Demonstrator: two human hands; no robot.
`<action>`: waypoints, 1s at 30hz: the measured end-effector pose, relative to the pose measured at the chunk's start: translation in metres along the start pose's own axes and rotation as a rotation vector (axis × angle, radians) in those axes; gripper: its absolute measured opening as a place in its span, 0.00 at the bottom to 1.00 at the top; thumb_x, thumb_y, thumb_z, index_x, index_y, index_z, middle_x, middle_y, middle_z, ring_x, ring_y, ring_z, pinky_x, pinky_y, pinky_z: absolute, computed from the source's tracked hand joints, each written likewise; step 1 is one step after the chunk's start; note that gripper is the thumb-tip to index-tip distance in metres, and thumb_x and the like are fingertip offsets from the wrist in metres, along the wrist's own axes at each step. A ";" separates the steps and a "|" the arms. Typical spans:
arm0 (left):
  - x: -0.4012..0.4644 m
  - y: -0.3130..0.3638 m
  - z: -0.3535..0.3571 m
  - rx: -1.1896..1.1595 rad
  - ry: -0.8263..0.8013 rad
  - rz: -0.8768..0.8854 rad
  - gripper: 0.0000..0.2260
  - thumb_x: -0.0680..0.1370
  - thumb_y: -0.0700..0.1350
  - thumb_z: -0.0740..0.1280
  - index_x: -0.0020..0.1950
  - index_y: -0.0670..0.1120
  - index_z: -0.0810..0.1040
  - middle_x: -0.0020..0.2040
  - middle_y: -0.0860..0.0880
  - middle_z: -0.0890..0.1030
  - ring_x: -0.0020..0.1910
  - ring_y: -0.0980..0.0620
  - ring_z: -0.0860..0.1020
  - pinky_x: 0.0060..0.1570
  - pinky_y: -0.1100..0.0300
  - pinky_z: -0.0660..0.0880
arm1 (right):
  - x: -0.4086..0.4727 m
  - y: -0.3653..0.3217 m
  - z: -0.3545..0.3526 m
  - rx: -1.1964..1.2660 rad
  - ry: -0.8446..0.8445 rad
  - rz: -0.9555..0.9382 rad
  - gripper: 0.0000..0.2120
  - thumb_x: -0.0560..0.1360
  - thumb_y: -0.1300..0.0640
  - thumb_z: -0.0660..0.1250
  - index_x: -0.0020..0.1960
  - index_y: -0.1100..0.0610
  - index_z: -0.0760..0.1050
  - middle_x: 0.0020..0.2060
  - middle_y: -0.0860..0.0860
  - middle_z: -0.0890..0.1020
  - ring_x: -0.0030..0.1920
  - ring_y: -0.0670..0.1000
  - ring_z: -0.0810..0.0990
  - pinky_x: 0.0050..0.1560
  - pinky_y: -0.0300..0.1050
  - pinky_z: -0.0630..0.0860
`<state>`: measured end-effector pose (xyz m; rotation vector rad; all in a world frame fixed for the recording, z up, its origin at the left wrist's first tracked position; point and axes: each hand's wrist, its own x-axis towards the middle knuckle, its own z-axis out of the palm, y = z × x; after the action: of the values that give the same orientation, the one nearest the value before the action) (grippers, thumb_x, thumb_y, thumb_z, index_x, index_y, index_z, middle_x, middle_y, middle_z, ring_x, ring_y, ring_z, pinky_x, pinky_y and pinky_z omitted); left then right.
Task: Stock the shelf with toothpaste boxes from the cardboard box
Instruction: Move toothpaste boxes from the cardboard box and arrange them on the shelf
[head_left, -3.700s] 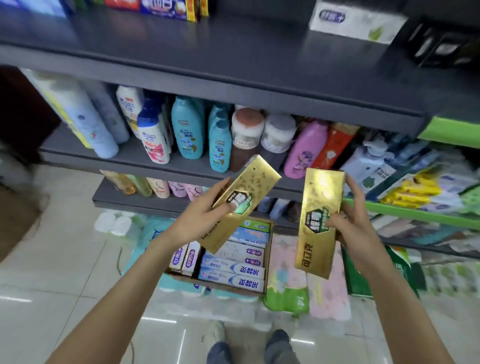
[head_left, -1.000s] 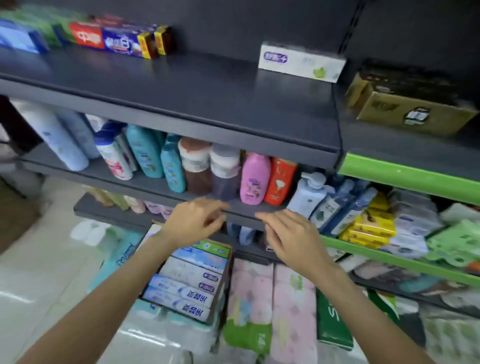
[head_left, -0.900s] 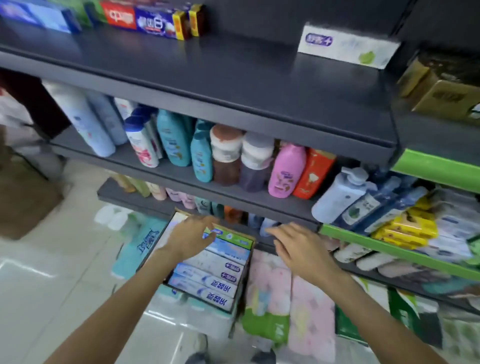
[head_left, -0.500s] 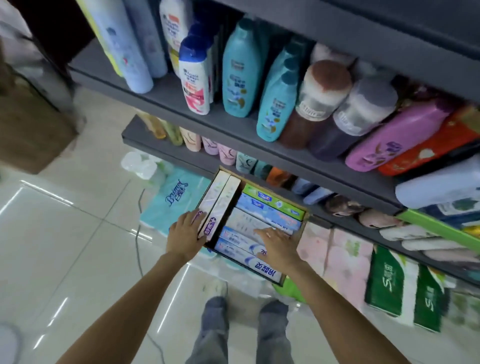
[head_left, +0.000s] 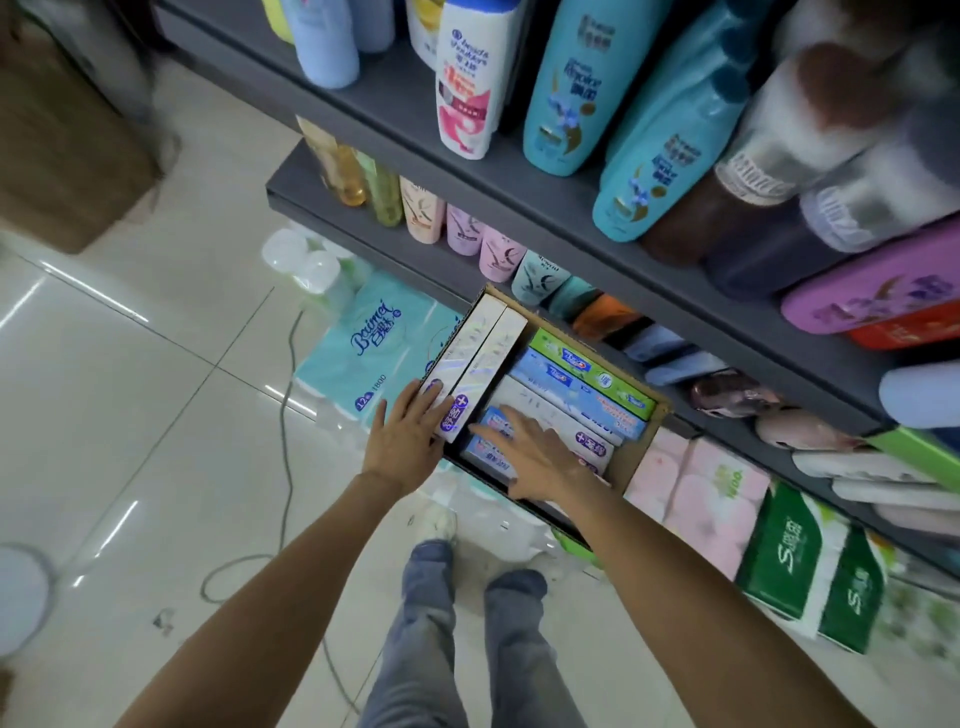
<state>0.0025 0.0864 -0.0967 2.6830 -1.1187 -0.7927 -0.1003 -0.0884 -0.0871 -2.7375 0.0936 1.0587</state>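
Note:
The open cardboard box (head_left: 642, 451) sits on packs of tissue at the foot of the shelving, right in front of me. Inside lie several toothpaste boxes: a green one (head_left: 592, 373) at the far side, then blue and white ones (head_left: 550, 410). Two white boxes (head_left: 482, 347) stand on edge along its left wall. My left hand (head_left: 409, 441) has its fingers spread over the near end of those two white boxes. My right hand (head_left: 537, 453) lies flat, fingers apart, on the nearest flat boxes. Neither hand lifts anything. The toothpaste shelf is out of view.
A grey shelf (head_left: 524, 184) of shampoo bottles (head_left: 569, 88) overhangs the box, with a lower shelf of small bottles (head_left: 421, 210) behind it. Tissue packs (head_left: 366, 345) and green paper packs (head_left: 800, 561) flank the box. A cable (head_left: 284, 415) trails over the tiled floor. My legs stand below.
Since the gold boxes left my hands, my view has dropped from the upper shelves to the cardboard box. Both hands have come down into it and now rest on the toothpaste boxes.

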 end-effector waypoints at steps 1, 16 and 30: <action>0.001 0.000 -0.001 0.012 -0.009 -0.001 0.25 0.79 0.49 0.57 0.76 0.55 0.56 0.77 0.56 0.51 0.76 0.51 0.46 0.74 0.45 0.50 | 0.000 -0.001 0.001 0.057 -0.009 0.039 0.45 0.69 0.54 0.72 0.75 0.40 0.47 0.74 0.58 0.51 0.70 0.62 0.60 0.61 0.56 0.70; -0.007 0.027 -0.029 -0.372 0.071 -0.120 0.32 0.71 0.67 0.50 0.70 0.53 0.69 0.73 0.50 0.65 0.73 0.48 0.58 0.71 0.51 0.55 | -0.049 0.005 -0.033 0.456 0.352 0.157 0.41 0.71 0.55 0.71 0.74 0.38 0.50 0.58 0.53 0.67 0.52 0.54 0.74 0.42 0.47 0.71; -0.034 0.155 -0.121 -0.385 0.191 0.273 0.48 0.65 0.56 0.75 0.76 0.55 0.48 0.61 0.46 0.73 0.56 0.45 0.75 0.50 0.52 0.74 | -0.136 0.003 -0.114 1.649 1.228 0.467 0.37 0.66 0.61 0.77 0.67 0.51 0.61 0.55 0.46 0.77 0.53 0.45 0.78 0.60 0.51 0.75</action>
<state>-0.0521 -0.0111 0.0686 2.1814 -1.1199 -0.6158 -0.1259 -0.1174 0.0862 -1.3093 1.1380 -0.6831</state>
